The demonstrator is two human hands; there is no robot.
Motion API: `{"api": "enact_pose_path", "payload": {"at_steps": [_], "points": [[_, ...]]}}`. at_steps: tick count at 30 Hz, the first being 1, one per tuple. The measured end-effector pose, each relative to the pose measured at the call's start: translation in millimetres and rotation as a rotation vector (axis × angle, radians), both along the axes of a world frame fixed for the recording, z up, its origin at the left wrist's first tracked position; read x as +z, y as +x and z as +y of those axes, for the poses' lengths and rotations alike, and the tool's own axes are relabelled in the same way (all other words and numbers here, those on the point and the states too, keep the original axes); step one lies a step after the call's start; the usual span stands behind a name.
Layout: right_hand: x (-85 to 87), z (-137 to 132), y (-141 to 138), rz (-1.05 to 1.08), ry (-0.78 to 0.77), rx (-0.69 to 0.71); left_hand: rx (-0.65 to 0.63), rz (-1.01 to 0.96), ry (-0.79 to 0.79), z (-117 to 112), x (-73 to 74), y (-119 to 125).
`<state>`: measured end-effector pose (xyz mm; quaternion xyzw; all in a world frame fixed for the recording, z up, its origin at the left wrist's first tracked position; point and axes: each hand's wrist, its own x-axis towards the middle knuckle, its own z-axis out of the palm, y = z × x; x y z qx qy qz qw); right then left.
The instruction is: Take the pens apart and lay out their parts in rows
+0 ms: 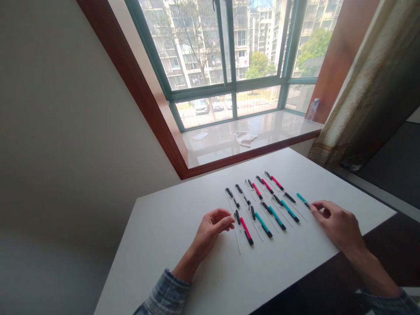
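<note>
Several pens lie in two rows on a white table point(183, 262). The back row has pink pens point(266, 185) and loose black caps point(229, 192). The front row has a pink pen point(246, 229) and teal pens point(263, 224) with thin refills beside them. My left hand point(211, 227) rests on the table with fingers curled, its fingertips beside a black cap point(237, 216) at the left end of the front row. My right hand point(334, 221) lies at the right end, fingers bent, fingertips touching the rightmost teal pen point(302, 199).
Behind the table runs a glossy window sill point(278, 127) with a crumpled cloth point(245, 138) and a small bottle point(313, 109). A curtain point(367, 87) hangs at the right. A plain wall fills the left. The table's right edge drops to dark floor.
</note>
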<state>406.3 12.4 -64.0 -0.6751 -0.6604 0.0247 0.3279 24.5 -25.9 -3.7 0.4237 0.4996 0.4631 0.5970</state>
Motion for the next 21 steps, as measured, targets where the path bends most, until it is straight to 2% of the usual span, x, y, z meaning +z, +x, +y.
{"api": "enact_pose_path", "payload": {"at_steps": [8, 18, 21], "points": [[-6.9, -1.0, 0.6, 0.005, -0.018, 0.081, -0.015, -0.002, 0.028, -0.3, -1.0, -2.6], [-2.7, -7.3, -3.9, 0.018, -0.035, 0.094, -0.037, -0.003, 0.037, -0.9, -3.1, -2.7], [4.0, -9.5, -8.7, 0.024, 0.029, 0.082, -0.04, -0.01, 0.039, -2.3, -4.4, -2.8]]}}
